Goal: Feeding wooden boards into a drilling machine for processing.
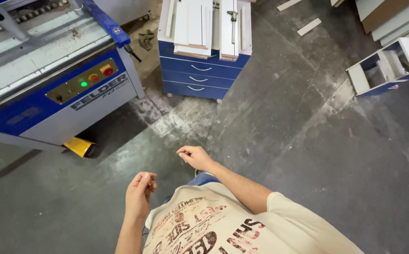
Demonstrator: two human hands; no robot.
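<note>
A: Entry. I see both hands empty. The left hand [140,194] hangs in front of the printed beige T-shirt [223,226], fingers curled loosely inward, pinching nothing. The right hand [194,156] is forward of it, also loosely curled, thumb against the forefinger, nothing between them as far as I can tell.

B: Nearest work item?

A: The blue drawer cabinet [199,75], ahead of the hands and well apart from them, standing on the concrete floor [307,155]. A stack of white panels [194,26] lies on its top, beside a hammer-like tool [233,23].

B: Orientation?

A: The panels' long axis runs away from me, up the frame, slightly tilted left at the far end. The tool lies parallel, head at the far end. Cabinet drawer fronts face me.

B: Progress?

A: My judgement: nothing is in hand; panels sit stacked and untouched. The blue and grey woodworking machine [49,80] at left shows a green lamp lit, with nothing on its bed that I can make out. A small white and blue cabinet carcass [385,66] lies on the floor at right.
</note>
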